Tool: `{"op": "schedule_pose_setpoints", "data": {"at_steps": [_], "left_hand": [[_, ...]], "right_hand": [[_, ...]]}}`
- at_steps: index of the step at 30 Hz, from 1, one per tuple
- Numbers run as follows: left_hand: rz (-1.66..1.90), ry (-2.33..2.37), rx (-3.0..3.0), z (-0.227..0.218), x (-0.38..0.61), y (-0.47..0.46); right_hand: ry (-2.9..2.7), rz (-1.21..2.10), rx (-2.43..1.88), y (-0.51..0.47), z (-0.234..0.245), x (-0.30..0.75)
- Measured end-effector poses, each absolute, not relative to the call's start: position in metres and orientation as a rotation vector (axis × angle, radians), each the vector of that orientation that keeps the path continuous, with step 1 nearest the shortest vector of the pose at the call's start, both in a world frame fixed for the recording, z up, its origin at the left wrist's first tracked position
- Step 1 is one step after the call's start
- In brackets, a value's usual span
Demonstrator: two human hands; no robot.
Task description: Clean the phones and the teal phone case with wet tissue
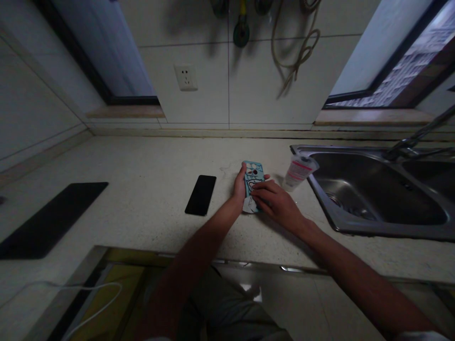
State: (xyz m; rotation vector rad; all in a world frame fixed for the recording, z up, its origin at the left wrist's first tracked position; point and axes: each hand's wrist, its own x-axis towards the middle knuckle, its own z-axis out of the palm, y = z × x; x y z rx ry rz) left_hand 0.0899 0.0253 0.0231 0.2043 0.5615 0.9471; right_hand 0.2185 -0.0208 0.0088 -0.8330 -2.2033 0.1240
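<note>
A teal phone case [253, 176] with a white pattern lies on the pale countertop [149, 175]. My left hand [240, 187] grips its left edge, fingers curled round it. From the right, my right hand [273, 201] presses its fingers onto the case's lower part and covers it. A black phone [201, 194] lies flat on the counter a little to the left of my left hand, touched by neither hand.
A small clear plastic package [297, 171] with pink print leans by the rim of the steel sink [373, 227] on the right, tap [415, 137] behind. A black mat [50, 220] lies far left. A white cable [88, 289] hangs below the counter edge. A wall socket [186, 76] sits above.
</note>
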Motion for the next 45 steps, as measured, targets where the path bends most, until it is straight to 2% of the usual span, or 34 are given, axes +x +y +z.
{"op": "schedule_pose_setpoints", "data": {"at_steps": [15, 33, 45], "left_hand": [[0.951, 0.495, 0.237, -0.001, 0.089, 0.039], [0.925, 0.502, 0.198, 0.015, 0.088, 0.031], [1.026, 0.551, 0.292, 0.007, 0.086, 0.032]], "right_hand": [[-2.18, 0.07, -0.896, -0.021, 0.012, 0.221], [-2.212, 0.095, -0.812, -0.022, 0.012, 0.218], [-2.297, 0.149, -0.64, -0.027, 0.02, 0.216]]}}
